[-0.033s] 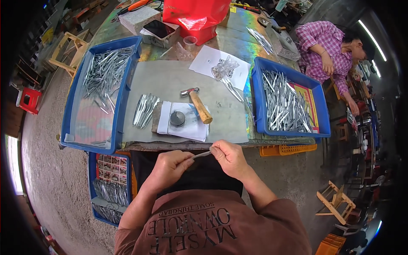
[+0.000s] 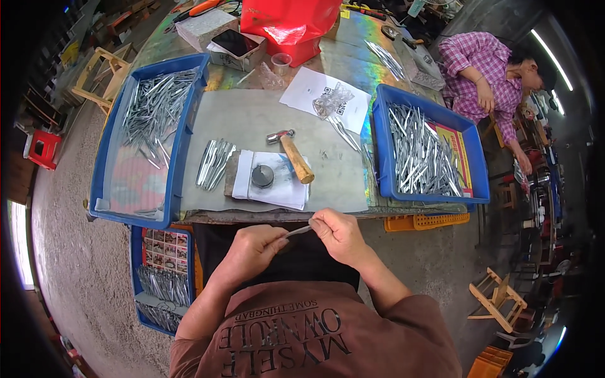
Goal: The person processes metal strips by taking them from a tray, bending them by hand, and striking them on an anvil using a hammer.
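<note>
Just off the near table edge, my left hand (image 2: 257, 247) and my right hand (image 2: 339, 234) pinch opposite ends of one thin, flat metal strip (image 2: 299, 231). Its ends are hidden in my fingers. In front of them on the table lies a stack of white paper (image 2: 283, 196) with a round dark grey metal block (image 2: 262, 176) on it. A hammer (image 2: 291, 154) with a wooden handle rests across the paper's right side. To the left of the paper lies a small bundle of silvery metal strips (image 2: 215, 165).
Blue trays of metal strips stand left (image 2: 104, 170) and right (image 2: 435, 200). A lower blue crate (image 2: 134, 252) sits beside my left arm. Farther back are a printed sheet (image 2: 302, 91), a red bag (image 2: 290, 25) and a phone (image 2: 234, 43). Another person (image 2: 472, 75) works at the right.
</note>
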### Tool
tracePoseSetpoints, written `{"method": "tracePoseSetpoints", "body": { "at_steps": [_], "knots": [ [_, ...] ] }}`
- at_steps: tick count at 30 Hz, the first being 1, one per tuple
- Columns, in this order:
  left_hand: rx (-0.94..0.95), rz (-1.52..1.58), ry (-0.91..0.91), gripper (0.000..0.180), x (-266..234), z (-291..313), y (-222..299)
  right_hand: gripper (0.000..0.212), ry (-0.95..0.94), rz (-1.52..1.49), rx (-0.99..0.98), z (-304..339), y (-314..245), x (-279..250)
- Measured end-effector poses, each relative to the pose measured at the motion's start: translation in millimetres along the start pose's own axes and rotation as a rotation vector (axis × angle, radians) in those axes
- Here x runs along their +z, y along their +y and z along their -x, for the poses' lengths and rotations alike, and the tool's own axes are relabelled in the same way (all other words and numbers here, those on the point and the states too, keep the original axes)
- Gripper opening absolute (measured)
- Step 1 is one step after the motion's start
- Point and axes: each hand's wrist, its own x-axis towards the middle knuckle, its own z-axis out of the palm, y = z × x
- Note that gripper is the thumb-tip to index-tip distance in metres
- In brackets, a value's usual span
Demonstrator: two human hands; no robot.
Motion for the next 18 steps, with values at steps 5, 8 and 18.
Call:
{"method": "tracePoseSetpoints", "body": {
  "at_steps": [5,8,18],
  "knots": [
    [-0.023,-0.036,-0.087,0.008,4,3,-7,0.012,0.033,-0.168,0.175,-3,7,-4],
    [-0.195,0.170,-0.101,0.007,0,7,-11,0.015,0.253,-0.239,0.452,-24,34,-19],
    [-0.177,0.496,0.009,0.007,-2,9,-25,0.017,0.119,0.724,0.436,-76,108,-30]
  ]
}}
